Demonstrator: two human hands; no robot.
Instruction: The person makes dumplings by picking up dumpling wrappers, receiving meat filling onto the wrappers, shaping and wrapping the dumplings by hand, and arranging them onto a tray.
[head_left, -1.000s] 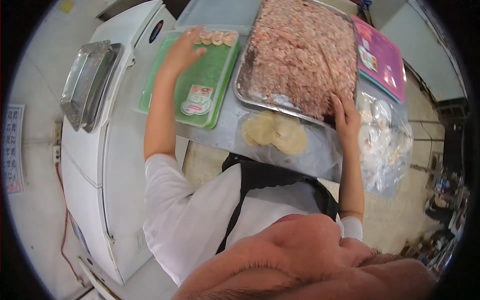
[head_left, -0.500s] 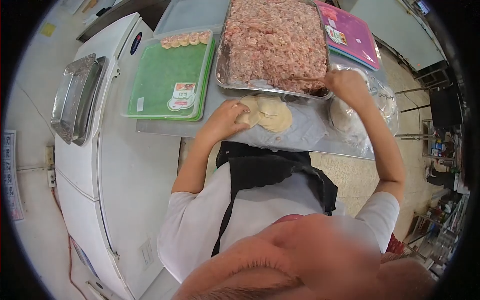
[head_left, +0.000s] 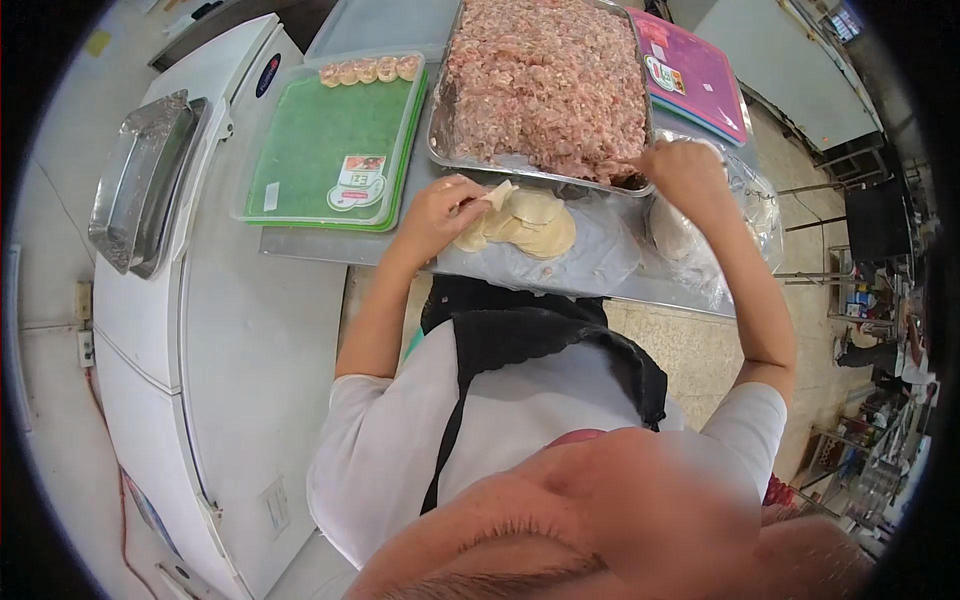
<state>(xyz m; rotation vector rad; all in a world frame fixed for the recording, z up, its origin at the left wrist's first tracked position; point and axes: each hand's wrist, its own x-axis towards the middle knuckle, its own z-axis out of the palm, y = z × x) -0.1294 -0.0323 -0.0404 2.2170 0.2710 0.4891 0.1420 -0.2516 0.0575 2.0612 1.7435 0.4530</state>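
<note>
Between the fingers of my left hand (head_left: 440,215) is a thin round wrapper (head_left: 498,196), lifted and slightly folded, above a spread of pale wrappers (head_left: 540,224) on plastic. My right hand (head_left: 686,172) is closed around a thin stick-like tool at the near right corner of a metal tray (head_left: 434,140); most of the tool is hidden. Minced meat (head_left: 545,85) fills that tray. To the left, a green-bottomed plastic container (head_left: 340,130) carries a row of several small filled dumplings (head_left: 370,70) along its far edge.
Pink and blue lids (head_left: 700,80) lie right of the tray. A clear plastic bag with whitish contents (head_left: 690,230) rests at the table's right. A white fridge (head_left: 260,330) stands left, with metal trays (head_left: 145,185) on it.
My left hand has come from the dumpling row to the wrappers and picked one up. My right hand has stayed near the tray's corner, its arm swinging outward. The view has shifted.
</note>
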